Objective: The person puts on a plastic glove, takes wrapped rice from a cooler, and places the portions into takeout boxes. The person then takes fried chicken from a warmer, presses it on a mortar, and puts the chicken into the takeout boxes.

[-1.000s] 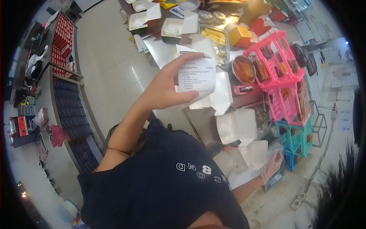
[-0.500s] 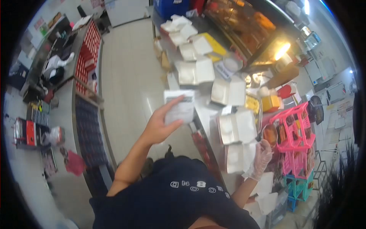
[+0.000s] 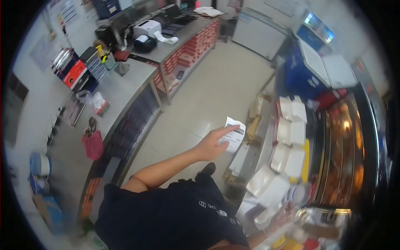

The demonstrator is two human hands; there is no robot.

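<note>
My left hand (image 3: pixel 214 143) is closed on a white printed paper slip (image 3: pixel 235 139), held out over the floor with the fingers across its upper part. At the lower right, my right hand (image 3: pixel 282 217) wears a clear plastic glove. It is close to the open white takeaway boxes on the metal counter, and its fingers are smeared by motion. The nearest open box (image 3: pixel 266 186) is tilted in view, and I cannot tell whether the hand touches one. More open boxes (image 3: pixel 289 131) stand in a row beyond it.
A lit glass food cabinet (image 3: pixel 343 150) stands at right, with a blue cooler (image 3: pixel 302 68) behind it. Across the aisle, a steel counter (image 3: pixel 129 83) carries a white label printer (image 3: pixel 148 28) and a pink cloth pouch (image 3: pixel 92 145). Flattened cardboard (image 3: pixel 255 118) leans by the box counter.
My view has swung left, bringing the printer counter and freezer further into sight. My left hand still holds the slip. My gloved right hand has moved away from the box lid it was beside.
</note>
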